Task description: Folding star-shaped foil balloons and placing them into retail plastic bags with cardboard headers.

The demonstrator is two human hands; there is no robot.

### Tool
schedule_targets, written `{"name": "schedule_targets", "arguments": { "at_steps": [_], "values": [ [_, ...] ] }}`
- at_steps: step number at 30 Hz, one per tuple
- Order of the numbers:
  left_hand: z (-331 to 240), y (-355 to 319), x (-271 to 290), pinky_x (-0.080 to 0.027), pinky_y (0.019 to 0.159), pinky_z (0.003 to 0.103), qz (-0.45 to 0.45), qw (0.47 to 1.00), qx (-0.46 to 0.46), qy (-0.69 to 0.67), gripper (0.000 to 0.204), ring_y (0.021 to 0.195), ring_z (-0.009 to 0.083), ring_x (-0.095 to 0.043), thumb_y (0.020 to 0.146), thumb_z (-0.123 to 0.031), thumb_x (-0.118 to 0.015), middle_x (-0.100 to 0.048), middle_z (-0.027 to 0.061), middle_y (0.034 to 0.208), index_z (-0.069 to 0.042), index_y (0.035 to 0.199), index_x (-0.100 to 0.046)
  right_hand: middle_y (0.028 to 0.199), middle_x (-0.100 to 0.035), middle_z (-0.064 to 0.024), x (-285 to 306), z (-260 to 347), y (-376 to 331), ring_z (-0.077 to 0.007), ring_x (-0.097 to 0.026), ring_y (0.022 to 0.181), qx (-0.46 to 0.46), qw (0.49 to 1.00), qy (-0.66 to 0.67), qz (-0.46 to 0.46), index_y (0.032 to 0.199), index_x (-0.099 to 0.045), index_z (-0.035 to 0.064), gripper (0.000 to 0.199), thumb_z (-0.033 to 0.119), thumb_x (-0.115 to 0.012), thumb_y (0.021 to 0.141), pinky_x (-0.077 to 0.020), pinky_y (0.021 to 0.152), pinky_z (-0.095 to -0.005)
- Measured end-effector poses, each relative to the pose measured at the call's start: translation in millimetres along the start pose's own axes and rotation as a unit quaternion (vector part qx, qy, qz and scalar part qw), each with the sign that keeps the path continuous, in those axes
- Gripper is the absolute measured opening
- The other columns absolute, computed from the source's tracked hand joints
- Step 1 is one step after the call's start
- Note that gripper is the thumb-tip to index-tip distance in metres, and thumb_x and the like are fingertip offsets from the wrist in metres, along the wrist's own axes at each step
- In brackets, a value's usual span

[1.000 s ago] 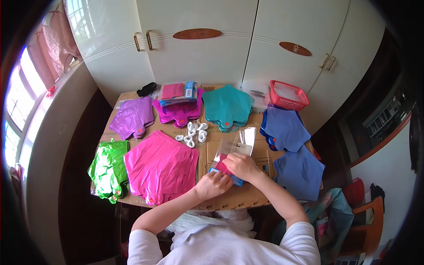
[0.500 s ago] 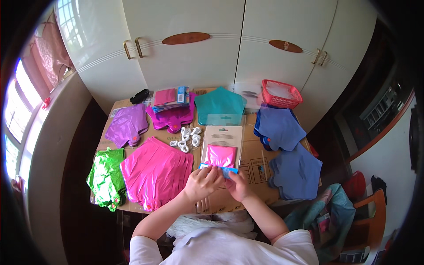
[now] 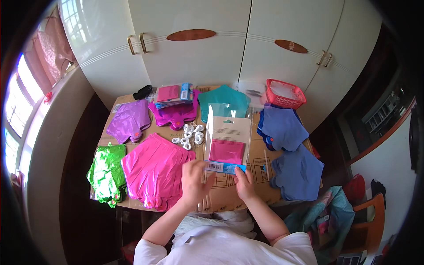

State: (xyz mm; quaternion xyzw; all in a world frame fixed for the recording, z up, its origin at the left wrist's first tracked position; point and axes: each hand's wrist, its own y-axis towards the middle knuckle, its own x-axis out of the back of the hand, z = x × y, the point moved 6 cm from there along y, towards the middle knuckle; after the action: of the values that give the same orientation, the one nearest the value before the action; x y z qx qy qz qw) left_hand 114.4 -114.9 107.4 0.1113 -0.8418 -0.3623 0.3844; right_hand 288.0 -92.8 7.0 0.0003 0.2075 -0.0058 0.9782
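I hold the clear packet (image 3: 225,141) with its card insert and folded pink foil upright over the cardboard-covered bench (image 3: 260,165); all positions below are taken from this packet. My left hand (image 3: 194,179) is closed on its lower left corner, fingers curled over the blue strip along the bottom edge. My right hand (image 3: 244,182) pinches the lower right corner between thumb and fingertips. Both hands grip the packet; neither is open. Left of the packet lies the large pink foil piece (image 3: 154,168), further left the green foil (image 3: 106,172). Just above-left of it sit the white clips (image 3: 190,134). Behind it are the teal foil (image 3: 223,99) and the magenta stack (image 3: 174,106); to its right two blue foils (image 3: 282,128), and far beyond them the red basket (image 3: 285,92). Judgement: to work the bottom edge cleanly, keep both pinches low on the strip, hold the packet taut and level, and avoid creasing the foil inside.
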Motion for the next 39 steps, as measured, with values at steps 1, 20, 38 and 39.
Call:
{"name": "schedule_targets", "arguments": {
  "at_steps": [1, 20, 38, 39],
  "values": [
    [22.0, -9.9, -4.6, -0.049, 0.077, 0.028, -0.008, 0.984, 0.140, -0.108, 0.037, 0.101, 0.0204, -0.057, 0.080, 0.002, -0.066, -0.051, 0.0139, 0.122, -0.001, 0.115, -0.055, 0.076, -0.048, 0.0070, -0.5, 1.1, -2.0, -0.0036, -0.040, 0.066, 0.001, 1.000, -0.016, 0.026, 0.091, -0.057, 0.0086, 0.020, 0.025, -0.049, 0.100, -0.0333, 0.059, -0.0209],
    [40.3, -30.6, -24.5, -0.049, 0.051, 0.017, -0.044, 0.682, 0.367, -0.631, 0.012, 0.059, 0.0109, -0.064, 0.093, -0.012, -0.059, -0.068, 0.0076, 0.077, -0.001, 0.093, -0.064, 0.088, -0.066, -0.0035, -36.2, 48.0, -9.2, -0.0086, -0.061, 0.080, 0.097, 0.992, -0.005, 0.081, 0.097, -0.063, -0.0008, 0.014, 0.012, -0.058, 0.094, -0.0471, 0.072, -0.0217],
    [50.3, -52.9, -33.8, -0.052, 0.060, 0.027, -0.038, 0.688, 0.402, -0.603, 0.014, 0.066, 0.0157, -0.066, 0.088, -0.014, -0.067, -0.068, 0.0087, 0.080, -0.002, 0.093, -0.063, 0.074, -0.059, -0.0016, -36.7, 39.1, -11.5, -0.0053, -0.053, 0.061, 0.219, 0.966, -0.135, -0.019, 0.099, -0.049, 0.0019, 0.014, 0.010, -0.060, 0.093, -0.0470, 0.058, -0.0204],
    [46.3, -51.0, -34.3, -0.051, 0.063, 0.027, -0.059, 0.674, 0.392, -0.624, 0.013, 0.070, 0.0152, -0.066, 0.087, -0.011, -0.067, -0.068, 0.0081, 0.082, -0.001, 0.095, -0.063, 0.074, -0.059, -0.0014, -33.9, 34.6, -10.7, -0.0050, -0.053, 0.060, 0.215, 0.969, -0.121, -0.025, 0.098, -0.049, 0.0022, 0.014, 0.010, -0.060, 0.093, -0.0457, 0.057, -0.0202]
  ]
}}
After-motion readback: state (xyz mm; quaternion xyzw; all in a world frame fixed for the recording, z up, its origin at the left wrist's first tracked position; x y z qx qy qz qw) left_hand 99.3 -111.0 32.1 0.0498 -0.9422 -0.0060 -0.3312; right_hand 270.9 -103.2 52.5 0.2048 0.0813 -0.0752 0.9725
